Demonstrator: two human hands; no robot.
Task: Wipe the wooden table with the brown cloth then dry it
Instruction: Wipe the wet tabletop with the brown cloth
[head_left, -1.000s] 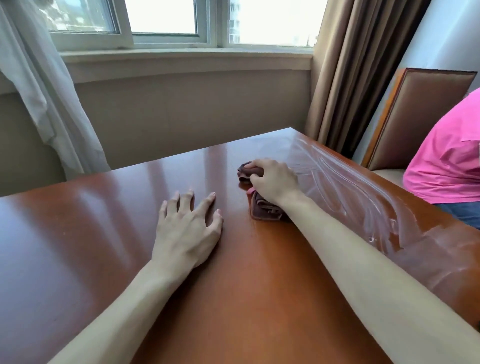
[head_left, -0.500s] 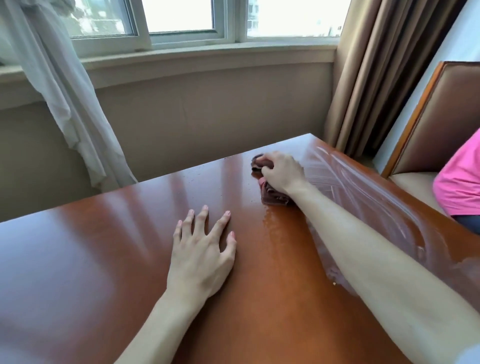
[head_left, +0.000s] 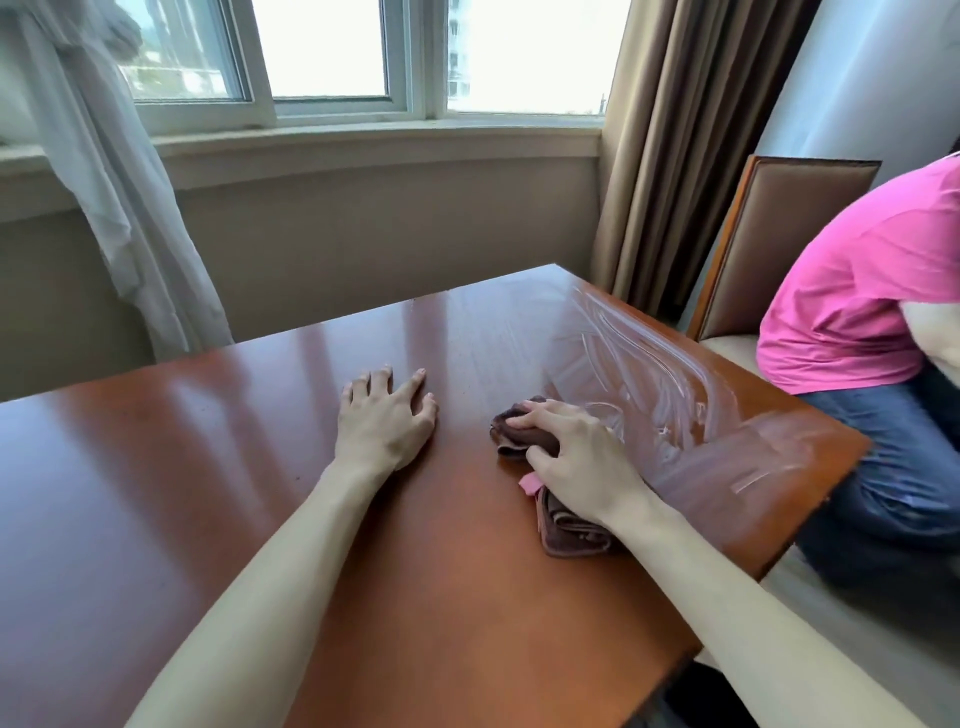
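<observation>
The glossy wooden table (head_left: 208, 467) fills the lower part of the head view. My right hand (head_left: 582, 462) grips a folded brown cloth (head_left: 566, 532) and presses it on the table right of centre; a pink tag (head_left: 531, 483) sticks out beside the thumb. My left hand (head_left: 384, 421) rests flat on the wood to the cloth's left, fingers spread, holding nothing. Wet streaks (head_left: 649, 374) cover the right side of the table, from the far corner to the right edge.
A seated person in a pink shirt (head_left: 857, 312) and jeans is close to the table's right edge, on a padded chair (head_left: 779, 223). Brown curtains (head_left: 675, 145) hang at the far right, a white sheer curtain (head_left: 104, 182) at the far left below the window.
My right hand has dragged the cloth back toward me from near the far edge. My left hand has stayed on the table. The view has tilted and shifted.
</observation>
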